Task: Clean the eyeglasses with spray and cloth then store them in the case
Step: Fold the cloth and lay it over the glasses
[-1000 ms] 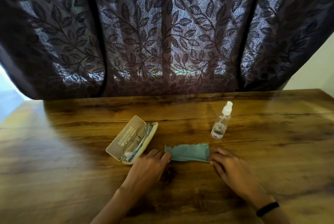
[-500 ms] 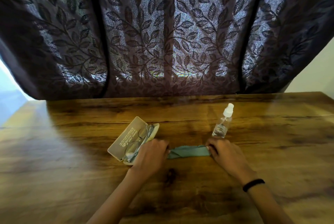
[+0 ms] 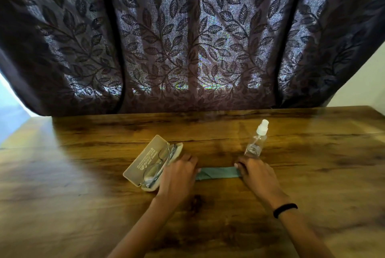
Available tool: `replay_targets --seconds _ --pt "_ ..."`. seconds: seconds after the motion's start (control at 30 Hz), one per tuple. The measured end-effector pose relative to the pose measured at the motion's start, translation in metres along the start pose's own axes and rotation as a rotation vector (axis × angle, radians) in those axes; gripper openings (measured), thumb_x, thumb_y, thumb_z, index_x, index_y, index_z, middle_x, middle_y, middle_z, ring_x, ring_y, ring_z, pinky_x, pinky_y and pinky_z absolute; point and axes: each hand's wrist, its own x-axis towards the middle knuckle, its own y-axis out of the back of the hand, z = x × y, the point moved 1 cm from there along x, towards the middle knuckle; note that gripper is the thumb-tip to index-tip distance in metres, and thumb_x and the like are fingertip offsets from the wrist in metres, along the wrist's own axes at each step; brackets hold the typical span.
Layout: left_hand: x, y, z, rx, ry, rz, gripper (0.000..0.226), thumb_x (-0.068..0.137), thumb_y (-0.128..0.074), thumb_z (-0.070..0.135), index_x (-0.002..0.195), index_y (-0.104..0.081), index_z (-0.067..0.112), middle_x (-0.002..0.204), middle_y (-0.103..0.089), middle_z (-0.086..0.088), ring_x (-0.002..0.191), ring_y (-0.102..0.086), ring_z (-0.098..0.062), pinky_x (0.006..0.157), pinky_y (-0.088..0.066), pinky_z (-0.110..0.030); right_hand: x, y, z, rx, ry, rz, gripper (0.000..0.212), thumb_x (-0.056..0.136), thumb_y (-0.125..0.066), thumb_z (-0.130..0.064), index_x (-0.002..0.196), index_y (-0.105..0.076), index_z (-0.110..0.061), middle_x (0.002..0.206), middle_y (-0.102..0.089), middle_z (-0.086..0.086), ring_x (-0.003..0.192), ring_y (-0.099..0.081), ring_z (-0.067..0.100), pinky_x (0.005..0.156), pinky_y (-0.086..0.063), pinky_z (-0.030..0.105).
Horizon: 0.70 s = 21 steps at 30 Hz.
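Note:
A teal cloth lies folded into a narrow strip on the wooden table. My left hand presses down on its left end and my right hand on its right end, palms down. Just left of my left hand a beige eyeglass case lies open, with thin-framed eyeglasses resting in it. A clear spray bottle with a white nozzle stands upright just behind my right hand.
A dark curtain with a leaf pattern hangs along the far edge of the table. A black band is on my right wrist. Bare tabletop spreads to the left, the right and in front of my arms.
The cloth went from a wider flat piece to a narrow folded strip. Both hands slid forward over its ends, and the view shifted a little closer.

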Motion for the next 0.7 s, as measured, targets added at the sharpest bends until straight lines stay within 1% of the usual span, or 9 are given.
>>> replay_targets --seconds 0.1,0.2,0.33,0.43,0.5,0.57,0.6,0.67,0.7 --pt "-0.014 -0.004 0.001 -0.027 0.003 0.053 0.029 0.093 -0.044 0.040 0.117 -0.049 0.024 0.120 -0.049 0.005 0.099 -0.054 -0.011 0.074 -0.048 -0.022 -0.003 0.000 0.003 0.061 0.004 -0.035 0.017 0.092 -0.048 -0.032 0.098 -0.060 -0.022 0.102 -0.060 -0.002 0.089 -0.060 0.017 0.068 -0.048 0.030" --pt "-0.023 -0.006 -0.003 -0.042 0.002 0.044 0.030 0.094 -0.044 0.037 0.121 -0.049 0.025 0.124 -0.046 0.006 0.105 -0.051 -0.009 0.079 -0.049 -0.021 -0.007 0.000 0.004 0.072 0.031 -0.017 0.019 0.090 -0.054 -0.031 0.106 -0.060 -0.021 0.108 -0.056 -0.003 0.096 -0.058 0.016 0.074 -0.050 0.032" --pt "-0.025 -0.005 -0.006 -0.028 -0.032 -0.013 0.028 0.096 -0.042 0.031 0.121 -0.052 0.024 0.127 -0.043 0.003 0.108 -0.049 -0.010 0.080 -0.050 -0.023 -0.012 -0.003 0.005 0.066 0.142 0.005 0.020 0.086 -0.060 -0.026 0.105 -0.064 -0.023 0.107 -0.054 -0.007 0.096 -0.055 0.010 0.070 -0.047 0.021" --pt "-0.024 -0.005 -0.008 0.011 -0.052 -0.025 0.029 0.097 -0.039 0.031 0.122 -0.052 0.025 0.130 -0.042 0.002 0.110 -0.048 -0.011 0.081 -0.051 -0.024 -0.014 -0.005 0.007 0.025 0.186 -0.002 0.018 0.087 -0.059 -0.027 0.103 -0.065 -0.024 0.106 -0.053 -0.008 0.097 -0.052 0.009 0.071 -0.049 0.024" --pt "-0.024 -0.006 -0.008 0.036 -0.067 -0.025 0.029 0.097 -0.039 0.031 0.121 -0.052 0.024 0.130 -0.042 0.002 0.110 -0.048 -0.012 0.081 -0.051 -0.024 -0.015 -0.007 0.009 0.002 0.211 0.004 0.018 0.088 -0.057 -0.028 0.103 -0.066 -0.024 0.105 -0.054 -0.007 0.099 -0.051 0.010 0.071 -0.047 0.023" --pt "-0.025 -0.006 -0.007 0.082 -0.102 -0.008 0.025 0.096 -0.042 0.026 0.117 -0.054 0.021 0.125 -0.046 0.000 0.104 -0.051 -0.014 0.076 -0.052 -0.026 -0.016 -0.008 0.010 -0.026 0.238 0.020 0.017 0.088 -0.057 -0.026 0.102 -0.066 -0.023 0.105 -0.056 -0.006 0.098 -0.052 0.010 0.069 -0.045 0.021" --pt "-0.026 -0.004 -0.006 0.111 -0.122 0.005 0.021 0.094 -0.047 0.023 0.112 -0.057 0.018 0.119 -0.050 -0.001 0.098 -0.054 -0.015 0.070 -0.054 -0.027 -0.017 -0.009 0.010 -0.041 0.248 0.031 0.016 0.088 -0.057 -0.025 0.101 -0.066 -0.023 0.105 -0.057 -0.006 0.098 -0.053 0.011 0.069 -0.045 0.021" --pt "-0.027 0.002 -0.004 0.139 -0.150 0.007 0.013 0.083 -0.064 0.017 0.095 -0.063 0.013 0.102 -0.060 -0.004 0.081 -0.059 -0.016 0.054 -0.055 -0.026 -0.018 -0.009 0.010 -0.051 0.252 0.049 0.016 0.089 -0.055 -0.023 0.102 -0.065 -0.022 0.104 -0.059 -0.005 0.098 -0.055 0.011 0.070 -0.048 0.023" --pt "-0.028 0.004 -0.003 0.143 -0.166 0.007 0.015 0.076 -0.072 0.016 0.089 -0.065 0.013 0.095 -0.062 -0.003 0.074 -0.061 -0.015 0.048 -0.053 -0.024 -0.018 -0.008 0.010 -0.054 0.250 0.057 0.016 0.090 -0.055 -0.022 0.103 -0.065 -0.022 0.104 -0.060 -0.004 0.097 -0.056 0.012 0.070 -0.049 0.024"
